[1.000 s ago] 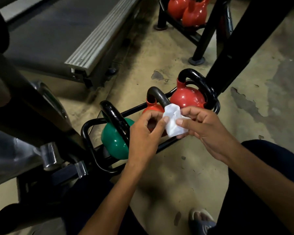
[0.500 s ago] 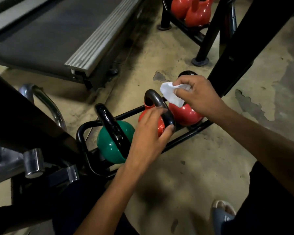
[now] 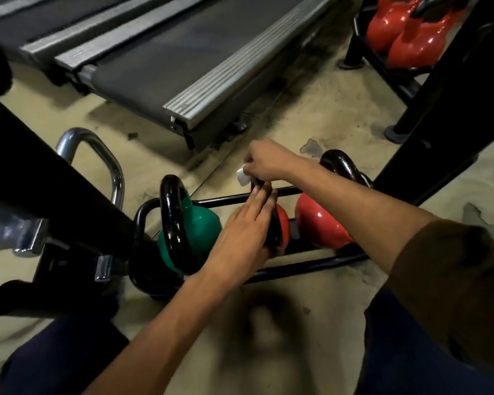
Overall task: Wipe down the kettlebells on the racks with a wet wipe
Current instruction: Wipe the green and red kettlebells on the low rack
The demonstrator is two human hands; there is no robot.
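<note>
Wiping the handle of the middle red kettlebell [image 3: 283, 228]; my right hand [image 3: 268, 163] pinches the wet wipe [image 3: 241, 176] at its top; left hand [image 3: 240, 240], fingers straight, steadies it; next I'd rub downward.

The wipe [image 3: 241, 176] in my right hand [image 3: 265, 162] is plain white, and the small kettlebell [image 3: 284, 228] under my left hand [image 3: 240, 240] is glossy red with a black handle, same as the bigger kettlebell [image 3: 320, 223] right of it. Left of that hand there's a teal-green kettlebell [image 3: 203, 226], black handle too, all on a black rack [image 3: 305, 266]. Past my right hand the treadmill [image 3: 169, 61] is dark grey with a ribbed silver rail, and the floor [image 3: 311, 115] is beige with grey patches.
</note>
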